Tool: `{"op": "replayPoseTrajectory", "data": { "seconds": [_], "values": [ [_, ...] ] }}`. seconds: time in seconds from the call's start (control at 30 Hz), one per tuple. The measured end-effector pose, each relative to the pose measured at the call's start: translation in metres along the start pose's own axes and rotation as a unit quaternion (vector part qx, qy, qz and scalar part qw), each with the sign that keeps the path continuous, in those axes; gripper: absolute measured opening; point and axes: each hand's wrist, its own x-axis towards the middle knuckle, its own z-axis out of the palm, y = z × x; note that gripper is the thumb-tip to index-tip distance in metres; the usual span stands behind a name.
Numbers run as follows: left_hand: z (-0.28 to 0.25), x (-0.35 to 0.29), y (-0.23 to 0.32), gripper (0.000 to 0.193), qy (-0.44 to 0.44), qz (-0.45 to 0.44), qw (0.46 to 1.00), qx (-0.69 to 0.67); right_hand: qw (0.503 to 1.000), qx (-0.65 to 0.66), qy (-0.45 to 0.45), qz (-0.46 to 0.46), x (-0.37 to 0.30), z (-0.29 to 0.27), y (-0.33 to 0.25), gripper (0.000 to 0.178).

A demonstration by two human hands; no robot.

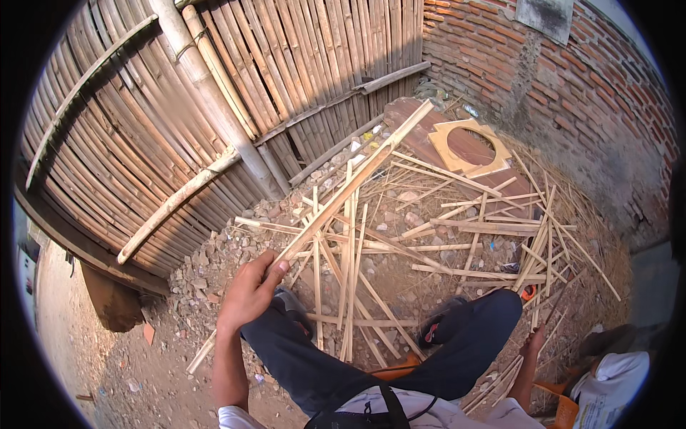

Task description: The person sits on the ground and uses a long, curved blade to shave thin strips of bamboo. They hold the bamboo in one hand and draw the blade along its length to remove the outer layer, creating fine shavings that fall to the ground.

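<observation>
Pale split bamboo fills a rubble-strewn yard, where one long strip (357, 182) slants away to the far right from a person's left hand (250, 289), the fingers closed snugly about it and the thumb laid along its top. Two hands are in view; the right hand (531, 344), small at the near right, has its fingers bent by the near end of one thin dark rod (556, 304), and whether they grip it cannot be told. More than twenty loose strips (486, 227) lie crisscrossed ahead, overlapping too much for an exact count. Two shoes, the left (293, 314) and the right (437, 325), are partly hidden by dark trousers (314, 357). One tan board (439, 143) with one round hole rests on a reddish-brown panel (414, 118) at the far right, between one bamboo fence (321, 64) and one brick wall (493, 64), whose single grey plate (544, 18) is cut off at the upper edge. One orange object (529, 292) among the strips is hard to make out. White cloth (614, 386) at the near right bears markings too small to read.
</observation>
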Motion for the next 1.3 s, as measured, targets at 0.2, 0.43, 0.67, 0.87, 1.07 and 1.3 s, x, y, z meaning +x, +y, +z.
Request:
{"op": "replayPoseTrajectory", "data": {
  "seconds": [0.2,0.43,0.67,0.87,1.07,1.3],
  "values": [
    [0.079,-0.004,0.029,0.025,-0.135,-0.109,0.958,-0.23,0.944,0.024,-0.127,-0.304,-0.108,0.108,-0.157,0.04],
    [0.181,0.009,0.031,0.025,-0.047,-0.032,0.987,-0.149,0.816,-0.101,-0.376,-0.426,-0.263,0.224,-0.238,0.023],
    [0.222,-0.005,0.016,0.037,-0.008,0.01,0.991,-0.134,0.625,-0.3,-0.454,-0.559,-0.356,0.284,-0.189,0.05],
    [0.208,-0.013,0.021,0.04,-0.103,-0.126,0.962,-0.221,0.528,-0.343,-0.493,-0.6,-0.384,0.283,-0.164,0.055],
    [0.224,-0.017,0.024,0.029,0.052,-0.054,0.994,-0.075,0.498,-0.351,-0.518,-0.6,-0.39,0.3,-0.165,0.056],
    [0.224,-0.024,0.031,0.03,0.064,-0.078,0.995,0.019,0.497,-0.355,-0.512,-0.604,-0.394,0.306,-0.156,0.059]
  ]
}}
